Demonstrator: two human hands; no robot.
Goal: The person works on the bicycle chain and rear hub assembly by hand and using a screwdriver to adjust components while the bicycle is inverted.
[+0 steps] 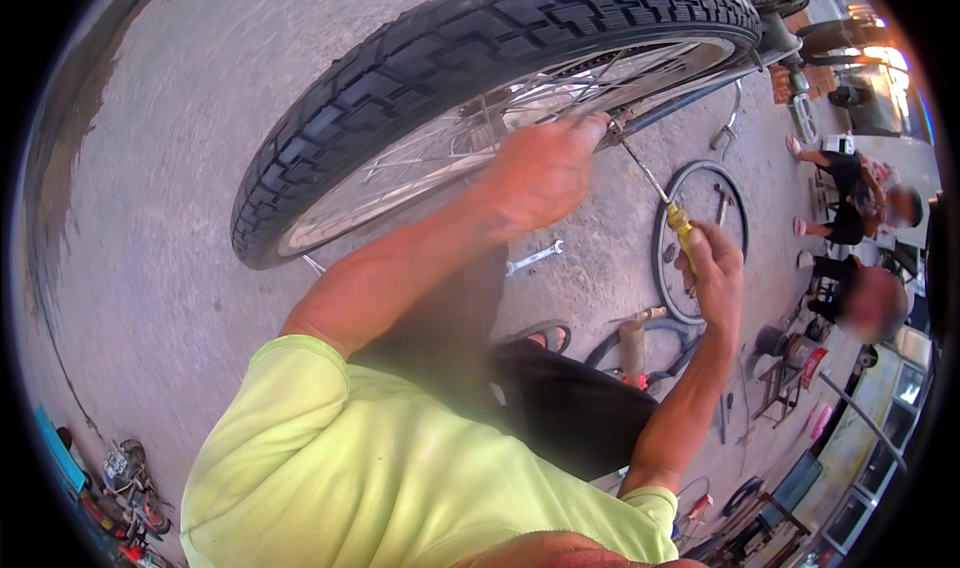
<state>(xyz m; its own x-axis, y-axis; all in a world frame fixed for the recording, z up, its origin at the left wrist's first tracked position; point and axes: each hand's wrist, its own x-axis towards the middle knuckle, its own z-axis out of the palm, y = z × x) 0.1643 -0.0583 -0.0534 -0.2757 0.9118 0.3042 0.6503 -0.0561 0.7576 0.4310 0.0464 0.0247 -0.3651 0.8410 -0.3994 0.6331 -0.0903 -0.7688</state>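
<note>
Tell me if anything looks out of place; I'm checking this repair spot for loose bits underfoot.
A wrench lies loose on the ground below the wheel, and a bare tyre lies flat beside the right hand. Nothing looks spilled or broken.

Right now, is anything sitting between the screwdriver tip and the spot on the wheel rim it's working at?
Nothing visible does. The right hand holds the yellow-handled screwdriver, and its shaft runs bare up to the wheel rim. The left hand grips the rim right beside the tip, close but not across it.
</note>
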